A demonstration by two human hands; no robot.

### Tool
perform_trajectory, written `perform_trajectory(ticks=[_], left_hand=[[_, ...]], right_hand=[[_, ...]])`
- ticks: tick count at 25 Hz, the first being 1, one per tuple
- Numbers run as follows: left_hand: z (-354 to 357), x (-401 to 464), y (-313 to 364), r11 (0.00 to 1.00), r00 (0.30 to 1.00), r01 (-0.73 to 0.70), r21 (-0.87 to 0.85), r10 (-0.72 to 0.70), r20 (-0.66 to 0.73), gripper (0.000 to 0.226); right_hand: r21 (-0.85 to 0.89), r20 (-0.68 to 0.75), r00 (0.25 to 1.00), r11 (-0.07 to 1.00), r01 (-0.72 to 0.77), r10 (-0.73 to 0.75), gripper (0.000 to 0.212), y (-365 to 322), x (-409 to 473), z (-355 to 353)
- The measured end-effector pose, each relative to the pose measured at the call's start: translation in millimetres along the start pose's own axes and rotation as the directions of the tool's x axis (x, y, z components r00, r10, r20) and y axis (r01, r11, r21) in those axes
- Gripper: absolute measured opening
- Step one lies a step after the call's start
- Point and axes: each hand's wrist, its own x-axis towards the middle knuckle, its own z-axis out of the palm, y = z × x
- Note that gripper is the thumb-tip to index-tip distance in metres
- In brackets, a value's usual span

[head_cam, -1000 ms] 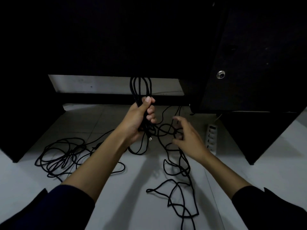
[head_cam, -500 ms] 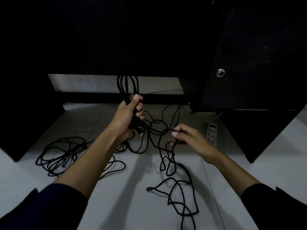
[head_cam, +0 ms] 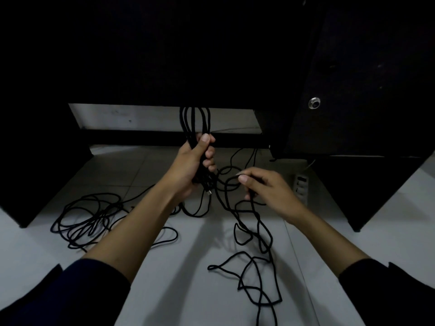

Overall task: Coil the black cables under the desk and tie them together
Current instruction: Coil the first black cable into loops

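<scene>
under a dark desk (head_cam: 211,55), the left hand (head_cam: 191,161) grips a bundle of coiled black cable (head_cam: 195,123) upright; the right hand (head_cam: 266,189) pinches a loose strand (head_cam: 254,212) trailing over the floor (head_cam: 188,267). best to feed even loops without tangling. since a moment ago the left hand shifted right
</scene>
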Motion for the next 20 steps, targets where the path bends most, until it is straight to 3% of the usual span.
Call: perform_trajectory(ticks=[4,8,16,20], left_hand=[[2,-1,-3,0.998,0.997,0.055,0.003,-0.055,0.045,0.017],[5,-3,-4,0.995,0.992,0.063,0.073,-0.071,0.102,0.016],[14,-7,-8,0.933,0.983,-0.027,0.358,-0.04,0.18,0.02],[21,-7,-8,0.921,0.979,-0.099,0.377,0.021,0.205,0.02]], right_hand=[[-0.212,-0.049,0.989,0.969,0.125,-0.139,0.017,-5,-1,-2],[-0.426,0.127,0.964,0.865,0.266,-0.233,0.019,-7,5,-5],[-0.541,0.134,0.978,0.815,0.209,-0.162,0.018,-11,3,1],[-0.485,0.07,0.997,0.874,0.018,0.018,0.018,-1,6,4]])
